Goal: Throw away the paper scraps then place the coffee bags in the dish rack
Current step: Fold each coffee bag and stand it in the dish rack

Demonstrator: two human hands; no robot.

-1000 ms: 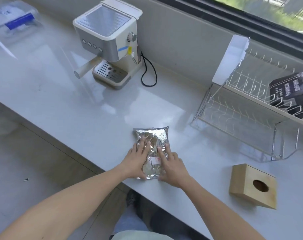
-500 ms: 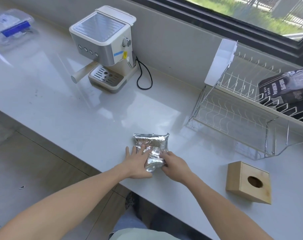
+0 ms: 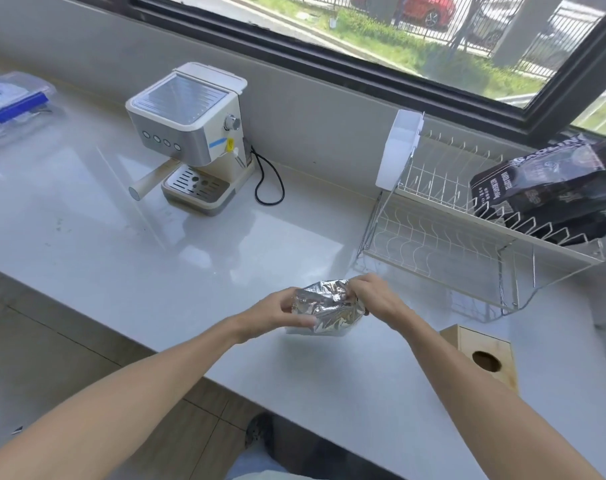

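Observation:
A crinkled silver foil coffee bag (image 3: 325, 306) is lifted just above the white counter, held from both sides. My left hand (image 3: 275, 311) grips its left edge, and my right hand (image 3: 376, 297) pinches its upper right corner. A black coffee bag (image 3: 544, 185) lies on the upper tier of the white wire dish rack (image 3: 433, 244) at the right, against the window. No paper scraps are visible.
A cream espresso machine (image 3: 190, 133) with a black cord stands at the back left. A wooden box with a round hole (image 3: 481, 355) sits near the counter's front right. A clear plastic box with a blue strip (image 3: 14, 105) lies far left. The counter edge runs diagonally below my arms.
The foil bag lay flat under both palms; now both hands have gathered it and raised it off the counter, shifting it right toward the rack. My view has tilted up.

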